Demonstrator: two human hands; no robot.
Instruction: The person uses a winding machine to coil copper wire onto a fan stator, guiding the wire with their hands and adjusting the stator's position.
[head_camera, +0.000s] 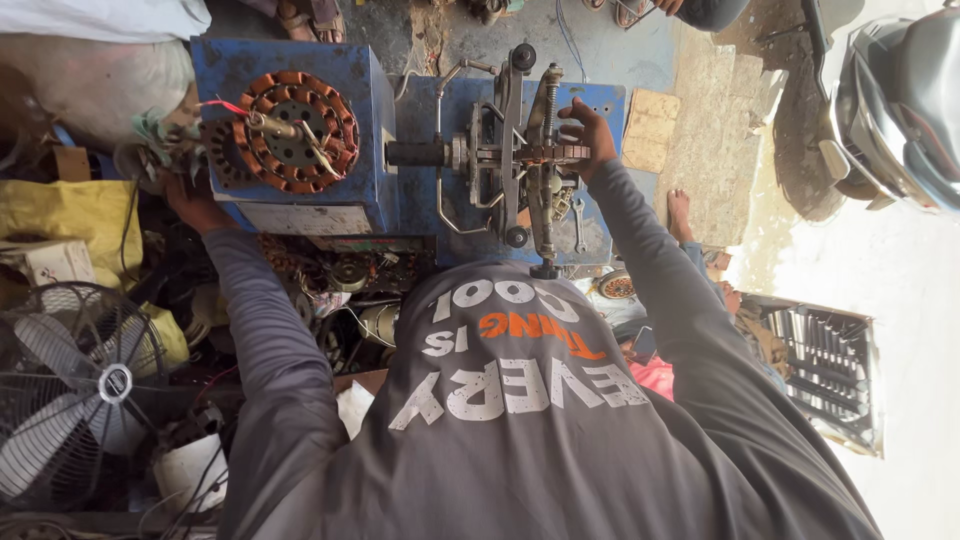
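Note:
A blue metal box (370, 110) stands in front of me with a copper-wound motor stator (295, 130) on its top. To its right, a metal winding frame (520, 155) turns on a shaft over a blue base (600, 100). My right hand (585, 135) reaches out in a grey sleeve, fingers curled on the frame's right end by a band of copper wire. My left hand (190, 205) is at the box's left side, mostly hidden by it, and what it holds is not visible.
A table fan (80, 390) lies at lower left among motor parts and wires. A spanner (580, 225) rests on the blue base. Another person's bare foot (680, 215) is on the concrete at right, near a metal grille (830, 370) and a scooter (900, 100).

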